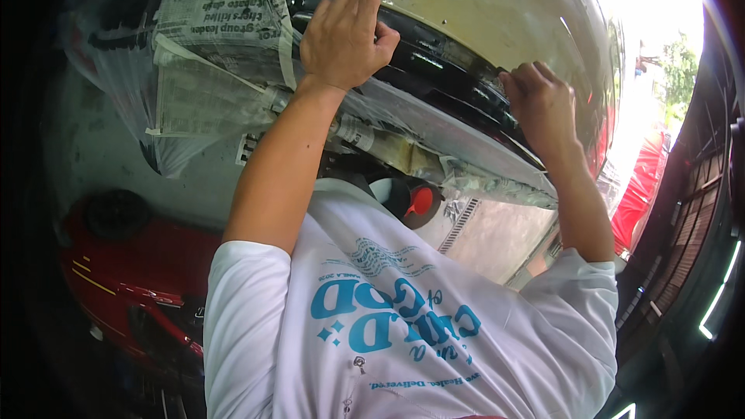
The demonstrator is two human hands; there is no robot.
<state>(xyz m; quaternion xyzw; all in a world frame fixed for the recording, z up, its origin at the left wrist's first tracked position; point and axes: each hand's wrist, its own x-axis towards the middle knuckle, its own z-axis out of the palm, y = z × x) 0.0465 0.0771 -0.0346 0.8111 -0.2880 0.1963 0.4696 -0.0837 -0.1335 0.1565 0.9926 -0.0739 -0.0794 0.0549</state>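
My left hand (345,31) rests against a car body in front of me. Its index finger is stretched out and presses on the beige sanded panel (466,8), while the other fingers are curled with nothing visible in them. My right hand (543,105) is further right, its fingers curled over the glossy black strip (442,70) that runs below the beige panel. Whether it pinches tape there is hidden. Under both hands a band of masking paper and tape (434,155) runs along the body.
Newspaper (217,23) taped under clear plastic sheet (116,70) covers the car at the left. A red vehicle (132,279) stands at lower left. A black-and-red round object (415,200) and a floor drain grate (459,225) lie below. A red cover (644,186) and a metal gate (698,209) are at right.
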